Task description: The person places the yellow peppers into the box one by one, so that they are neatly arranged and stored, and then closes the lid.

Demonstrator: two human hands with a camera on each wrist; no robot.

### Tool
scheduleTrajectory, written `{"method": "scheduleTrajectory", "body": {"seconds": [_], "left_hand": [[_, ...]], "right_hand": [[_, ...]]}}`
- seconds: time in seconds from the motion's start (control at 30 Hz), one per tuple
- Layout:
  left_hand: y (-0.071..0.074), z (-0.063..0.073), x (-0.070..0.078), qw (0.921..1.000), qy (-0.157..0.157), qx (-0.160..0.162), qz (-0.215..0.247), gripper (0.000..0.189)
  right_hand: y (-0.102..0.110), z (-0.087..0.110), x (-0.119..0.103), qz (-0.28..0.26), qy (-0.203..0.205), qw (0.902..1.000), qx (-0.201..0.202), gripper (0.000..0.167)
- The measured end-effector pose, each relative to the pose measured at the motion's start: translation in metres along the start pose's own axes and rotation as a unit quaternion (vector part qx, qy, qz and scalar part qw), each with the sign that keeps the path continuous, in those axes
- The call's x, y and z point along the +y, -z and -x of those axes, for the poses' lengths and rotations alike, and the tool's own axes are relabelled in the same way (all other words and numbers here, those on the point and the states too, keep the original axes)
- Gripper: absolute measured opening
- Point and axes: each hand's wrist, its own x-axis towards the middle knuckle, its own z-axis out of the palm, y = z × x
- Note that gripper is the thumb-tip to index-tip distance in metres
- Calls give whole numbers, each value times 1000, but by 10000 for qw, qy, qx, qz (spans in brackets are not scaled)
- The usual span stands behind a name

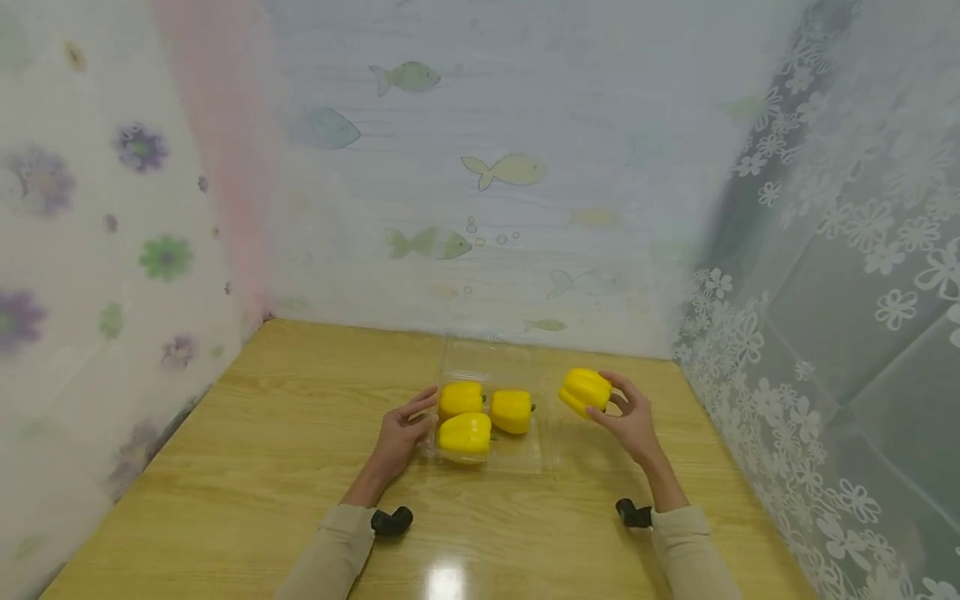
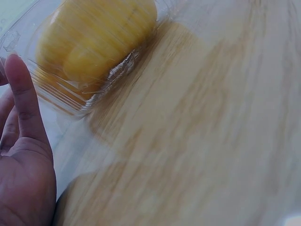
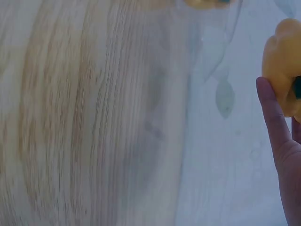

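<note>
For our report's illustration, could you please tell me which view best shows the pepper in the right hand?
The head view: the yellow pepper shows almost whole in the right hand. The right wrist view cuts it off at the picture's right edge; the left wrist view doesn't show it.

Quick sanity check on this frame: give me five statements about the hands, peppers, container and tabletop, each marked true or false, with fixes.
1. The right hand holds a yellow pepper. True.
2. Four peppers sit in the clear container. False: three peppers sit in it.
3. The left hand is at the container's left side, as seen from the head view. True.
4. The held pepper is on the left hand's side of the container. False: it is on the other side, to the right.
5. The tabletop is plain black. False: it has a light wood-grain look.
</note>
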Motion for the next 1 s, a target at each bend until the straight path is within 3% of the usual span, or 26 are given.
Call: {"method": "scheduleTrajectory", "body": {"seconds": [0.27, 0.47, 0.63, 0.8, 1.0], "left_hand": [[1, -1, -1, 10000, 9, 48, 7, 44], [0, -1, 0, 9999, 58, 83, -12, 43], [0, 0, 1, 9999, 100, 95, -17, 44], [0, 1, 2, 9999, 93, 109, -48, 43], [0, 0, 0, 9999, 39, 93, -47, 42]], "right_hand": [[-21, 3, -15, -486, -247, 9950, -842, 67], [-34, 6, -13, -1055, -113, 9831, -1492, 65], [-44, 8, -13, -1395, 6, 9747, -1747, 64], [-52, 8, -16, -1354, -33, 9721, -1914, 62], [-57, 4, -20, -834, -366, 9709, -2216, 64]]}}
